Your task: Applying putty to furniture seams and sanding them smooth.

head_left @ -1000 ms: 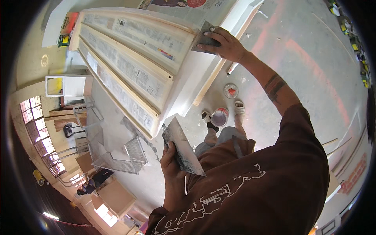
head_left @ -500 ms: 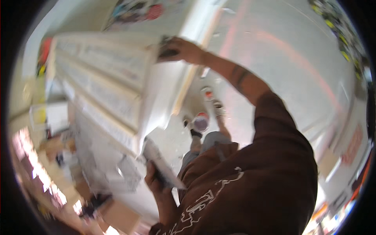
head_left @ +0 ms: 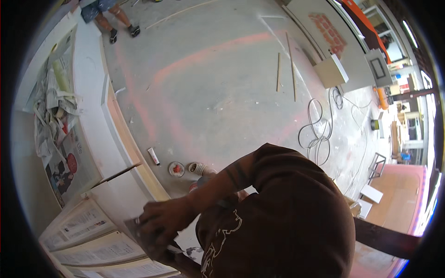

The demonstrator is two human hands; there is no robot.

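My right hand is bent over at the lower left, its fingers closed round a grey flat scraper, partly blurred. Just under it is my left hand, dark and mostly covered by the right one. A pale flat scraper edge shows between the two hands, on the left hand's side. Both hands are close together beside a white panelled piece, whose recessed panels are covered with printed newspaper sheets.
A long white surface with a wooden edge runs along the left, with crumpled newspaper beyond it. A tube and a round container lie near my foot. A coiled cable is on the floor. Another person's legs show far left.
My right hand has come down from the panelled piece's upper corner to meet my left hand. The view has swung toward the right, showing more floor.
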